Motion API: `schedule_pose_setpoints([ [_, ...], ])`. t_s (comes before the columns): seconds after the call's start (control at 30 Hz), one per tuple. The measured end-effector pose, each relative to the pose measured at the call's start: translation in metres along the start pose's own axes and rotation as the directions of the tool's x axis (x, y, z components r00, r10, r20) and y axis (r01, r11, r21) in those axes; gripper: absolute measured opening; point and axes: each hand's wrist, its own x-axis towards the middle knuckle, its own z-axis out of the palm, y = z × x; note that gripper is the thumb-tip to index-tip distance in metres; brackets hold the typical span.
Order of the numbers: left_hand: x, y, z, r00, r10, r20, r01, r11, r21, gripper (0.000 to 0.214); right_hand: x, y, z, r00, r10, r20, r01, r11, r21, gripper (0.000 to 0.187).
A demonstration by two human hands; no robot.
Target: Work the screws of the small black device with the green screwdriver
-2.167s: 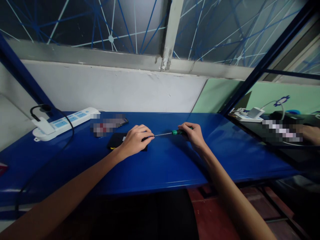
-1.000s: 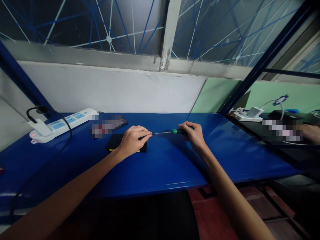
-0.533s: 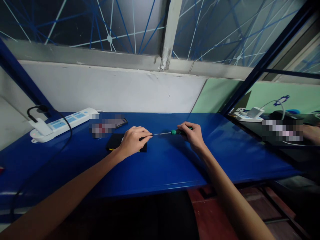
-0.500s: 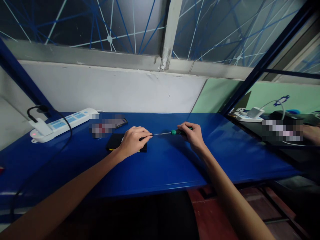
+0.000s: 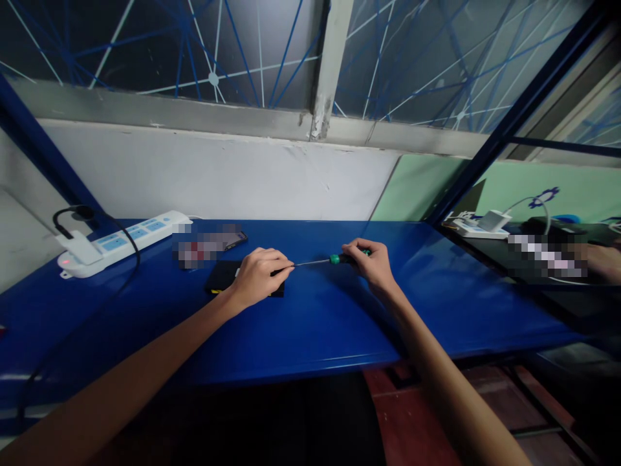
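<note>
My right hand [image 5: 371,262] is closed round the green and black handle of a screwdriver [image 5: 334,259]. The thin metal shaft points left, nearly level above the table. At its tip, the thumb and fingers of my left hand [image 5: 262,275] are pinched together; whatever lies between them is too small or hidden to make out. Beneath and behind the left hand, a flat black box-like object [image 5: 222,276] with yellow marks on its front edge lies on the blue table [image 5: 315,330]. My left hand covers much of it.
A white power strip [image 5: 145,230] with a plugged-in adapter and black cable stands at the back left. Nearby lies a phone-like item [image 5: 236,239], partly blurred out. On a dark desk at the right are a white charger [image 5: 493,220] and another person's hand [image 5: 604,260].
The right hand and screwdriver have shifted very slightly left, and the right fingers sit a little differently on the handle. The left hand keeps its pinch at the tip.
</note>
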Motion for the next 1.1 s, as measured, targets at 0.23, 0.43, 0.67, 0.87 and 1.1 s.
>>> schedule_pose_setpoints([
  [0.23, -0.001, 0.000, 0.000, 0.999, -0.017, 0.048, 0.016, 1.000, 0.019, 0.022, 0.000, 0.000, 0.000, 1.000, -0.021, 0.006, 0.021, 1.000, -0.022, 0.027],
  [0.43, 0.005, 0.001, -0.012, 0.964, -0.125, 0.234, 0.114, 0.992, 0.059, 0.026, -0.001, -0.004, -0.001, 1.000, 0.029, -0.007, -0.029, 0.999, 0.029, 0.025],
  [0.67, 0.015, -0.010, -0.043, 0.723, -0.219, 0.656, 0.245, 0.968, 0.052, 0.090, -0.002, -0.007, -0.001, 0.999, 0.047, -0.018, -0.045, 0.995, 0.092, 0.024],
  [0.87, 0.012, -0.013, -0.039, 0.680, -0.206, 0.704, 0.262, 0.965, 0.029, 0.083, -0.002, -0.009, -0.001, 0.999, 0.050, -0.015, -0.049, 0.996, 0.074, 0.023],
  [1.1, 0.013, -0.016, -0.041, 0.769, -0.238, 0.593, 0.312, 0.950, -0.024, 0.082, -0.005, -0.014, 0.001, 0.998, 0.069, 0.013, -0.069, 0.995, 0.076, 0.024],
])
